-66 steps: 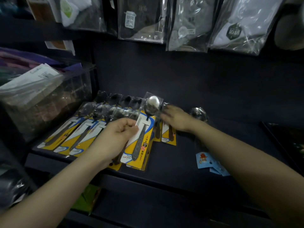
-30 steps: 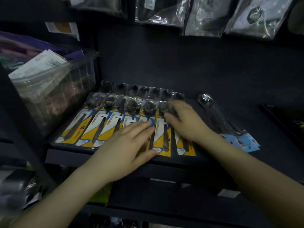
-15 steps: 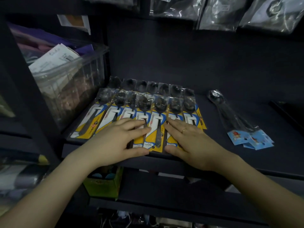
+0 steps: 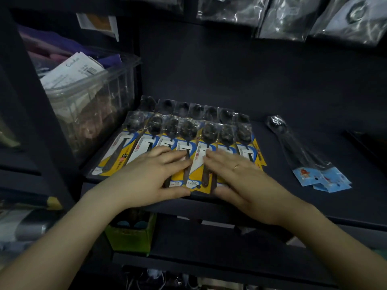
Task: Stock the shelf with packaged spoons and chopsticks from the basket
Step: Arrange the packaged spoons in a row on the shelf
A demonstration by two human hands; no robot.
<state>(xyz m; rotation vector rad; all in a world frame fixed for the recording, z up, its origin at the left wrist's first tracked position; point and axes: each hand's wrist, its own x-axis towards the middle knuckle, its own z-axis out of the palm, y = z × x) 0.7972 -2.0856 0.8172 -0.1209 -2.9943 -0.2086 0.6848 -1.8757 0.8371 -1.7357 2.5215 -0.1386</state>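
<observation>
Several packaged spoons on yellow, white and blue cards lie side by side in an overlapping row on the dark shelf, with a second row of spoon heads behind them. My left hand lies flat on the middle packs, fingers spread, thumb at the shelf's front edge. Beside it, my right hand presses flat on the right-hand packs and wears a ring. Both hands rest on the packs without gripping any. A clear pack of spoons with a light blue card lies apart to the right. The basket is out of view.
A clear plastic bin of papers and goods stands left of the row, beyond the shelf divider. Bagged items hang above the shelf. A green box sits on the lower shelf. A dark object lies at the far right.
My left hand has put down the pack it held. Both hands slid back to the front of the row and now lie flat on the packs, which are squared into an even line.
</observation>
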